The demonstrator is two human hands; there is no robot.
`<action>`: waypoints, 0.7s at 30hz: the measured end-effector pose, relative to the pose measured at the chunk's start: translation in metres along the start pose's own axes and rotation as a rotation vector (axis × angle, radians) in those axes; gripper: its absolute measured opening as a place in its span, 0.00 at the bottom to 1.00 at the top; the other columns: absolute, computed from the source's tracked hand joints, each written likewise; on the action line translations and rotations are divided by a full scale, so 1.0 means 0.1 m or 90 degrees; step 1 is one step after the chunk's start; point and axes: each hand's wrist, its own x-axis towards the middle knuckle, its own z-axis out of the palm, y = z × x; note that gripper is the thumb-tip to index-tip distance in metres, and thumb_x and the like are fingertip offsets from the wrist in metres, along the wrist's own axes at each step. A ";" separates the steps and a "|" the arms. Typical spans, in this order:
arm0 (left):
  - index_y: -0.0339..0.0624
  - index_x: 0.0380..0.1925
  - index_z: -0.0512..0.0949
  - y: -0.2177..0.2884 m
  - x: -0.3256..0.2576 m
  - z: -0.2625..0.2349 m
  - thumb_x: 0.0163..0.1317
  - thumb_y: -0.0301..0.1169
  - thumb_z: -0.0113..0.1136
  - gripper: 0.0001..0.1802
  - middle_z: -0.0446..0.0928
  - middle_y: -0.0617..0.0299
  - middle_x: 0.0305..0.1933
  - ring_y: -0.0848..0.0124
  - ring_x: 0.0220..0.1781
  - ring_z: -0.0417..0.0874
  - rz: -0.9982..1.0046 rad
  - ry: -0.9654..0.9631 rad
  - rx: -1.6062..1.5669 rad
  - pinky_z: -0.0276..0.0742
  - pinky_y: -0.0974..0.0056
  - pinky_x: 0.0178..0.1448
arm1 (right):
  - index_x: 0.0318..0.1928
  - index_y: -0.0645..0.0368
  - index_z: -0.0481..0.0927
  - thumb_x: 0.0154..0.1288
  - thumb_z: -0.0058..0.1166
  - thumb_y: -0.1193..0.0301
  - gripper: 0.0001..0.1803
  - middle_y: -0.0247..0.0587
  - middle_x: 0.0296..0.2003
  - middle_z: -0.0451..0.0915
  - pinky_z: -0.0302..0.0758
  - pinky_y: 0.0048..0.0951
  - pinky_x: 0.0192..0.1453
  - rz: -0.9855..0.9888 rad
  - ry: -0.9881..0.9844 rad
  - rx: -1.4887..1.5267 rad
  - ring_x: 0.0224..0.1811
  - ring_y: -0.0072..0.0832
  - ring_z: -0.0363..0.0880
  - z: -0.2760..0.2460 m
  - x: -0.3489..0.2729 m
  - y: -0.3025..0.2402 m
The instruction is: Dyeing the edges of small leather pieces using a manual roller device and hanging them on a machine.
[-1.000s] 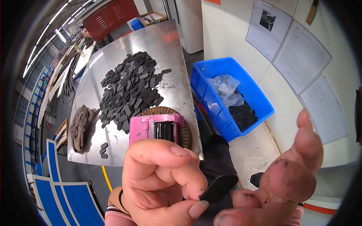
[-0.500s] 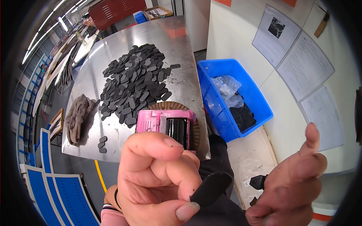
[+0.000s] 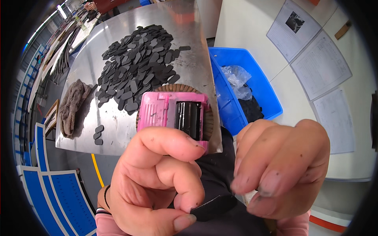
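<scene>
Head view, left hand: the left hand (image 3: 157, 185) pinches a black piece (image 3: 214, 208) between thumb and finger.
Black piece: low in the view, between both hands, tilted, seen nearly edge-on.
Right hand: the right hand (image 3: 289, 169) has its fingers curled narrow, just beside the piece's far end; I cannot tell whether they hold anything.
Pink box: the pink box (image 3: 153, 112), with a black roller (image 3: 188, 118), is partly hidden behind the left hand.
Metal table: the metal table (image 3: 193, 27) bears a heap of black pieces (image 3: 138, 65), overlapping too much to count.
Blue bin: the blue bin (image 3: 269, 94) has dark contents, partly covered by a clear bag (image 3: 236, 76).
Wall sheets: the printed sheets (image 3: 321, 65) carry text too small to read.
</scene>
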 end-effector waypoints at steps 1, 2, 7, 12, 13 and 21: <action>0.38 0.53 0.51 0.01 -0.02 0.00 0.38 0.16 0.63 0.41 0.72 0.57 0.19 0.67 0.22 0.73 0.004 0.021 -0.005 0.66 0.59 0.36 | 0.32 0.54 0.70 0.43 0.65 0.79 0.17 0.41 0.26 0.79 0.65 0.26 0.35 0.003 0.003 0.002 0.27 0.29 0.73 0.01 0.00 -0.01; 0.38 0.53 0.51 0.04 -0.04 -0.02 0.38 0.16 0.63 0.41 0.72 0.57 0.19 0.67 0.22 0.73 0.000 0.023 -0.005 0.66 0.59 0.36 | 0.32 0.55 0.71 0.42 0.65 0.80 0.17 0.41 0.26 0.78 0.66 0.25 0.34 0.022 -0.006 0.003 0.27 0.28 0.73 0.01 0.00 -0.03; 0.34 0.58 0.47 0.04 -0.10 -0.30 0.38 0.16 0.61 0.46 0.72 0.55 0.24 0.65 0.24 0.74 -0.005 -0.124 -0.013 0.69 0.58 0.38 | 0.32 0.61 0.73 0.39 0.61 0.85 0.16 0.41 0.25 0.78 0.67 0.21 0.30 0.112 -0.051 0.011 0.26 0.26 0.74 0.04 -0.01 -0.05; 0.34 0.56 0.59 0.14 -0.14 -0.19 0.46 0.26 0.63 0.36 0.73 0.57 0.24 0.66 0.27 0.75 -0.045 -0.094 -0.016 0.66 0.63 0.34 | 0.32 0.66 0.75 0.36 0.56 0.90 0.17 0.42 0.25 0.77 0.68 0.17 0.27 0.191 -0.083 0.022 0.25 0.23 0.75 0.02 0.03 -0.04; 0.33 0.56 0.62 0.18 -0.17 -0.15 0.48 0.28 0.64 0.34 0.73 0.57 0.25 0.66 0.28 0.75 -0.048 -0.086 -0.012 0.66 0.64 0.33 | 0.32 0.66 0.75 0.36 0.56 0.90 0.17 0.42 0.25 0.77 0.68 0.17 0.27 0.186 -0.081 0.028 0.25 0.23 0.75 0.07 0.03 -0.05; 0.33 0.60 0.55 0.09 -0.14 -0.19 0.48 0.21 0.62 0.38 0.72 0.53 0.29 0.66 0.34 0.74 0.087 -0.216 0.123 0.69 0.64 0.41 | 0.35 0.68 0.74 0.39 0.52 0.89 0.16 0.38 0.28 0.75 0.68 0.14 0.22 0.234 -0.102 0.003 0.21 0.16 0.74 0.16 0.06 -0.09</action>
